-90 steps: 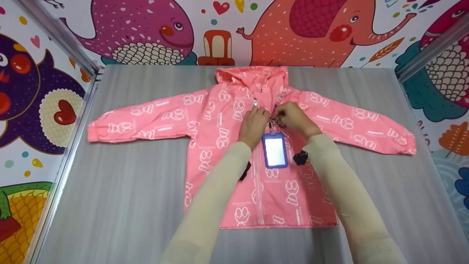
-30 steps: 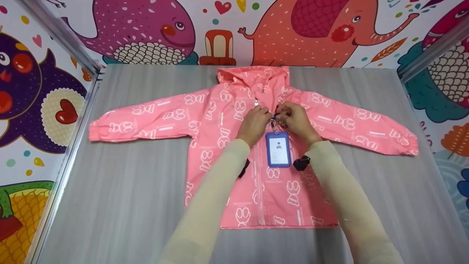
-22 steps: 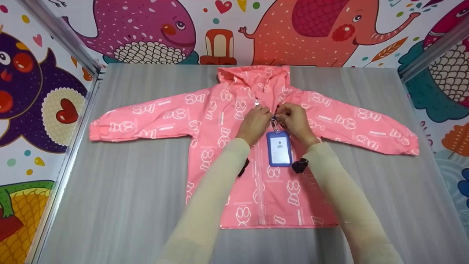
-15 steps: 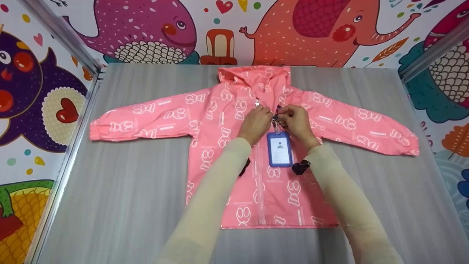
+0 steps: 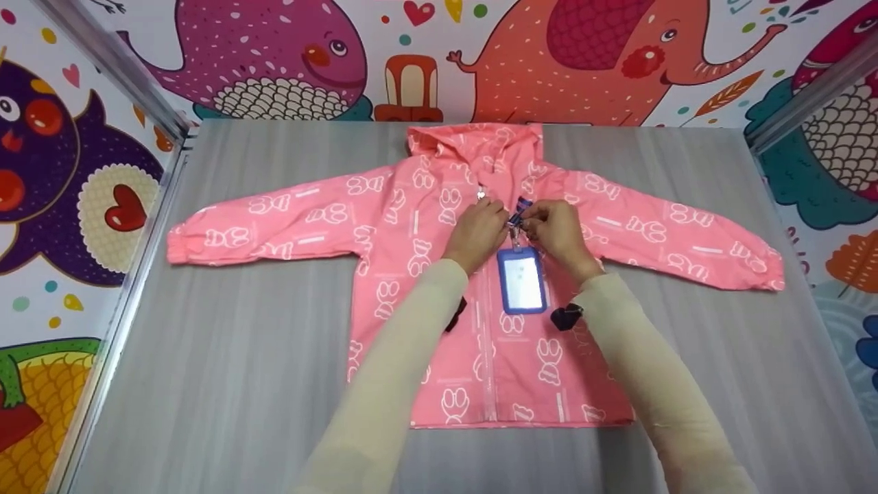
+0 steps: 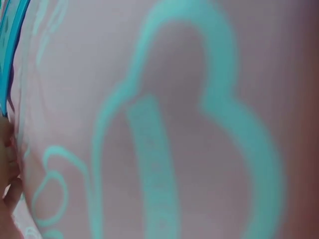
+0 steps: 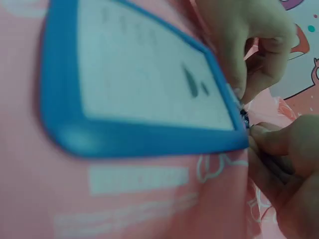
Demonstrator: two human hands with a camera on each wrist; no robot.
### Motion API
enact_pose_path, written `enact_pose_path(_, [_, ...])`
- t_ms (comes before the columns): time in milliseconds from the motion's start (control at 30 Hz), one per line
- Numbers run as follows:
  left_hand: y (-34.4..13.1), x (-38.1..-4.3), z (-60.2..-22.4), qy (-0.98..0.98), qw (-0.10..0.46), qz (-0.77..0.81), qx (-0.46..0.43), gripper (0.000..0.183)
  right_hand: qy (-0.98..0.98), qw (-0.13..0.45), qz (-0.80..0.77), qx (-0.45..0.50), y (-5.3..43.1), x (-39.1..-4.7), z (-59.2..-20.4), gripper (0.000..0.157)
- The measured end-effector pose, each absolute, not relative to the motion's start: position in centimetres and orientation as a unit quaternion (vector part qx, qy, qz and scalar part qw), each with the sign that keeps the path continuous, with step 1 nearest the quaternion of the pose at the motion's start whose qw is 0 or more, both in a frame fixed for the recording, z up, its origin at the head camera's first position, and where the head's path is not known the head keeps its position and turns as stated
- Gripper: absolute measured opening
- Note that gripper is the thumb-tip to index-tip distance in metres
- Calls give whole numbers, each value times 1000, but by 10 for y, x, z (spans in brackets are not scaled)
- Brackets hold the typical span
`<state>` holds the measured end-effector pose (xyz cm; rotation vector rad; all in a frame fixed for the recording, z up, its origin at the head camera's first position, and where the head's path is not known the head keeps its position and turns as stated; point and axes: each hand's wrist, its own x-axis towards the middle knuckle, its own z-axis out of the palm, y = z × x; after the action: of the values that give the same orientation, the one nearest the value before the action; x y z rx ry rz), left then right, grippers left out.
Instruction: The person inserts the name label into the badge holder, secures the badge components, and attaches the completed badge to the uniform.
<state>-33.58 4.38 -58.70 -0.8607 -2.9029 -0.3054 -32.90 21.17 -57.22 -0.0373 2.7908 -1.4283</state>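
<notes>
A pink hooded jacket with white outline prints lies spread face up, its front zipper pulled high. Over its chest hangs a blue-framed badge holder with a white card, attached by a metal clip to a dark striped lanyard. My left hand pinches the lanyard near the clip, its wrist over the zipper line. From the other side, my right hand pinches the strap between thumb and finger. In the right wrist view both sets of fingertips meet at the dark strap end; the exact fastening is too small to make out.
A grey wood-grain table bears the jacket. Printed cartoon walls with metal corner posts close off the back and sides. Dark wrist devices sit beneath the forearms, close to the jacket.
My right fingers have shifted slightly down and right, showing more of the striped strap. The badge holder sits a little right of its place three seconds ago. My left hand stays nearly still.
</notes>
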Motion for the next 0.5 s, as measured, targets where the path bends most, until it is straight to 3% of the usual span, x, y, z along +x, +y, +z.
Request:
enact_pose_path(300, [44,-335,-588,-949,94,-100,-286,23,914,-40,-403,-24,208,-330,-574,15])
enact_pose_path(500, [47,-336,-588,-948,99,-87,-288,21,904,-22,-427,-3,209,-331,-574,15])
